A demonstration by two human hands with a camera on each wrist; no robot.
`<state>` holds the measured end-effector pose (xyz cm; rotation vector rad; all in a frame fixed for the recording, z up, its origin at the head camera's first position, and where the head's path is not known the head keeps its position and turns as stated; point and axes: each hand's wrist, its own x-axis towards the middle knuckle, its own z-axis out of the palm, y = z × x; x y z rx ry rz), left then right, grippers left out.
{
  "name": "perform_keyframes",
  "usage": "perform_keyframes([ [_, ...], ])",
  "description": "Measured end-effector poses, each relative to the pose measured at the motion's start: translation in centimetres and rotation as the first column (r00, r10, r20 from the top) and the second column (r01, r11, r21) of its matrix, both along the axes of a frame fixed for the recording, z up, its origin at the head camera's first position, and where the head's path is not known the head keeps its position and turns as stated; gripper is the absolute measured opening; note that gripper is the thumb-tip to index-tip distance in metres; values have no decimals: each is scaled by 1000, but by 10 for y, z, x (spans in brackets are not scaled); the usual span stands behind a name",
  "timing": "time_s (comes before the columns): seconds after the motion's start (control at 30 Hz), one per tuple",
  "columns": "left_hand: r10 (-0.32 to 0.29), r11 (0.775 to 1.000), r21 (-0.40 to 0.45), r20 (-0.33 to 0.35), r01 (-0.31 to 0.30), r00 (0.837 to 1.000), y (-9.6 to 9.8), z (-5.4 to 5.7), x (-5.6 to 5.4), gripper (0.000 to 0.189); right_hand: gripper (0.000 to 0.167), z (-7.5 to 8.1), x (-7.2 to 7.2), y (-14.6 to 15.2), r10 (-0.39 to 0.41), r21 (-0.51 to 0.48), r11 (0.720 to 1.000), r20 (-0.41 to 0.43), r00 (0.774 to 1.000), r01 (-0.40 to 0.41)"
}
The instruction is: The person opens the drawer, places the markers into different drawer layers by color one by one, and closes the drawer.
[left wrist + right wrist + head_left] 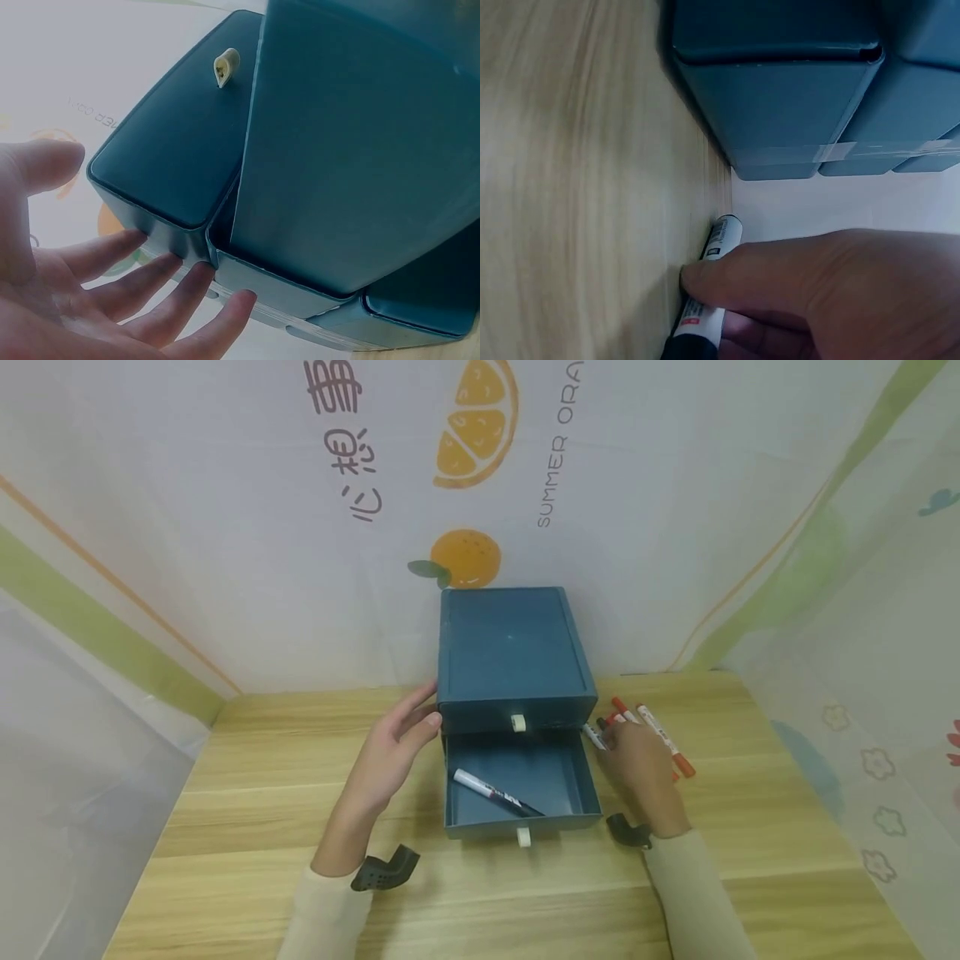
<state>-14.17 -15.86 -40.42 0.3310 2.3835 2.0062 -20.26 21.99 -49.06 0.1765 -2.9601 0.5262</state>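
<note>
A blue plastic drawer unit [513, 647] stands on the table with a lower drawer [480, 828] pulled out. One white marker with a black cap [474, 783] lies slanted inside that drawer. My left hand [378, 764] is at the unit's left side, its fingers extended along the side wall; the left wrist view shows the fingertips [196, 274] at the casing. To the right of the unit, my right hand [643, 764] pinches another white marker [724, 234] with a black cap between thumb and fingers, close to the tabletop.
Several red-capped and orange-capped markers [660, 731] lie beside and partly under my right hand on the wooden table [300, 777]. White tabs [524, 837] serve as drawer handles. Behind the unit hangs a white printed cloth [637, 527]. Clear tape [840, 152] runs across the unit's back.
</note>
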Motion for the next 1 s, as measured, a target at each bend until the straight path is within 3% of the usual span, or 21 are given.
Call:
perform_keyframes([
  [0.23, -5, 1000, 10, 4, 5, 1000, 0, 0, 0, 60, 11, -4, -2, 2, 12, -5, 1000, 14, 1000, -12],
  [0.3, -7, 1000, 13, 3, 7, 1000, 0, 0, 0, 60, 7, -4, -3, 6, 47, -37, 998, 14, 999, -47],
  [0.43, -10, 1000, 15, 3, 10, 1000, 0, 0, -1, 60, 15, -3, -7, 17, 120, -159, 981, 34, 992, -113],
  [0.53, -12, 1000, 21, 5, 12, 1000, 0, 0, -2, 60, 20, 1, -8, 24, 138, -325, 941, 117, 984, -93],
  [0.67, -16, 999, 32, 8, 16, 1000, 0, 0, -2, 60, 27, 8, -5, 32, 166, -514, 857, 218, 962, -31],
  [0.83, -21, 999, 39, 12, 20, 1000, -1, -1, -2, 59, 35, 18, -1, 40, 214, -631, 776, 266, 940, 1],
  [1.0, -17, 999, 42, 22, 16, 1000, -1, -1, -2, 59, 42, 25, 2, 44, 232, -701, 712, 292, 928, 42],
])
